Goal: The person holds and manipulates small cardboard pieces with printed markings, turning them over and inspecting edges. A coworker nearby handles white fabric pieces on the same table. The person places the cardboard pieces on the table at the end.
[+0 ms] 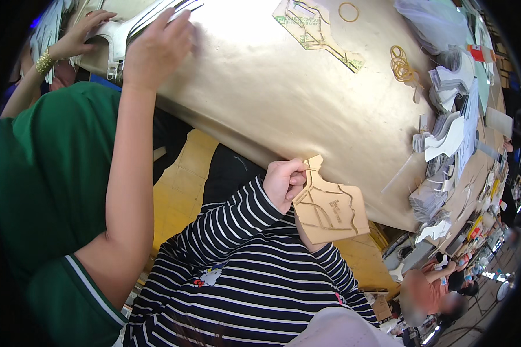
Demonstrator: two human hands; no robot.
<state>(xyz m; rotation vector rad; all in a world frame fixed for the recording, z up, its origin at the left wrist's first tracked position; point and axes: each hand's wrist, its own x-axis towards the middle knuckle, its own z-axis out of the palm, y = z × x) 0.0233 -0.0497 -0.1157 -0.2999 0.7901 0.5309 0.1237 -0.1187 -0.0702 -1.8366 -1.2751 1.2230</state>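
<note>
My left hand (285,184) is closed, its thumb and fingers pinching the narrow upper end of a tan slotted template board (336,209). The board is flat, with curved grooves cut through it and small dark print in its middle. It is held tilted in front of my striped shirt, at the table's near edge. Behind its lower left part is my right hand (304,233), mostly covered by the board. Its fingers are hidden, so how it grips cannot be seen.
A gold-brown covered table (243,87) bears another template with green print (315,32), a rubber band (348,11) and a heap of bands (402,65). Stacks of cut white pieces (446,136) line its right side. At left, a green-shirted person's hands (159,49) work on white pieces.
</note>
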